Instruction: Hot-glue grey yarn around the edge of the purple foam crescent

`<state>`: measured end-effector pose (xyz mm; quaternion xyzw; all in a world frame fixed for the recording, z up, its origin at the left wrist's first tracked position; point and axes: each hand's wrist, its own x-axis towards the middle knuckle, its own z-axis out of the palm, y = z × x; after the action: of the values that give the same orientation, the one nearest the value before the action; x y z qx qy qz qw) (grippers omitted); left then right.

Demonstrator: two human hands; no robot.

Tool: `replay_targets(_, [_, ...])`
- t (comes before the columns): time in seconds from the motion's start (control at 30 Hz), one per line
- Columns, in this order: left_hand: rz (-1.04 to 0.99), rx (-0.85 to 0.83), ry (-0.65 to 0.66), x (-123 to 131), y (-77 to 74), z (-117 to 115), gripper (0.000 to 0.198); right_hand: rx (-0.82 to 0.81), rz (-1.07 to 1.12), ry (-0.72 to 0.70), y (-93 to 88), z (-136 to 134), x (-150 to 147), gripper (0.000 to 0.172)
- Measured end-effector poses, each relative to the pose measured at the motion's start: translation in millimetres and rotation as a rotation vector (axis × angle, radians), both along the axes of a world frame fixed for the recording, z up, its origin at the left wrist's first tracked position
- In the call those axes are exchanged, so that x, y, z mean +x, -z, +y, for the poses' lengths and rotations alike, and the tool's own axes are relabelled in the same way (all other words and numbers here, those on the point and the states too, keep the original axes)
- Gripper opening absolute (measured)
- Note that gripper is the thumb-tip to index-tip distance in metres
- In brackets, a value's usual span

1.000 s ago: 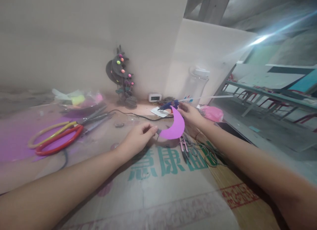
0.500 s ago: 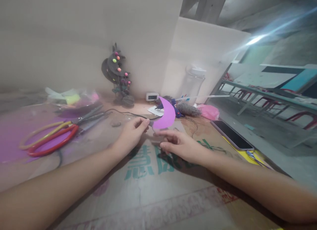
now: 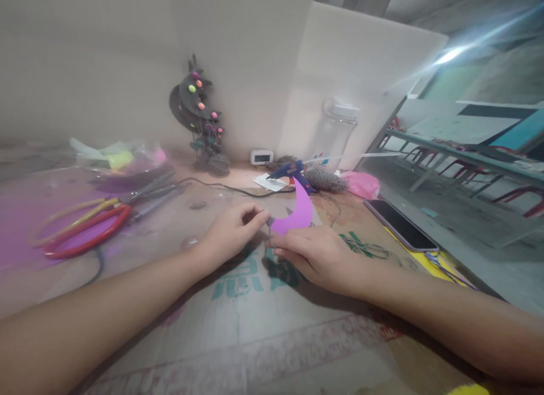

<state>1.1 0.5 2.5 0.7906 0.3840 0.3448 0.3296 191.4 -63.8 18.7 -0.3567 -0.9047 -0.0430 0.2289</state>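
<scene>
One purple crescent (image 3: 302, 209), grey tip (image 3: 271, 220) pinched in left hand (image 3: 233, 232), right hand (image 3: 325, 256) close below, hold unclear, blue glue gun (image 3: 287, 170) behind.

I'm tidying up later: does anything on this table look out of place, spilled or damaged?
Nothing looks spilled or damaged. Only the long translucent stick stands out, jutting far from the dark blue glue gun, past the clear plastic bottle. The flat purple crescent looks intact where visible; the left side is hazy.
</scene>
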Motion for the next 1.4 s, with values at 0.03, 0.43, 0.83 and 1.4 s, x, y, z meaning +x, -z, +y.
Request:
replay_targets(0.03, [0.01, -0.001, 0.011, 0.0, 0.4, 0.3, 0.031, 0.011, 0.025, -0.006, -2.6, 0.1, 0.3, 0.029])
replay_targets(0.43, [-0.011, -0.198, 0.058, -0.7, 3.7, 2.4, 0.032, -0.243, 0.155, 0.32, -36.4, 43.5, 50.0, 0.025])
replay_targets(0.83, [-0.003, -0.187, 0.176, -1.5, 10.0, 6.1, 0.034, -0.183, 0.272, 0.437, -45.6, 60.3, 77.4, 0.02])
replay_targets(1.4, [-0.035, -0.207, 0.209, -2.8, 9.0, 5.9, 0.033, -0.657, 0.763, 0.271, -12.1, 42.8, 37.7, 0.033])
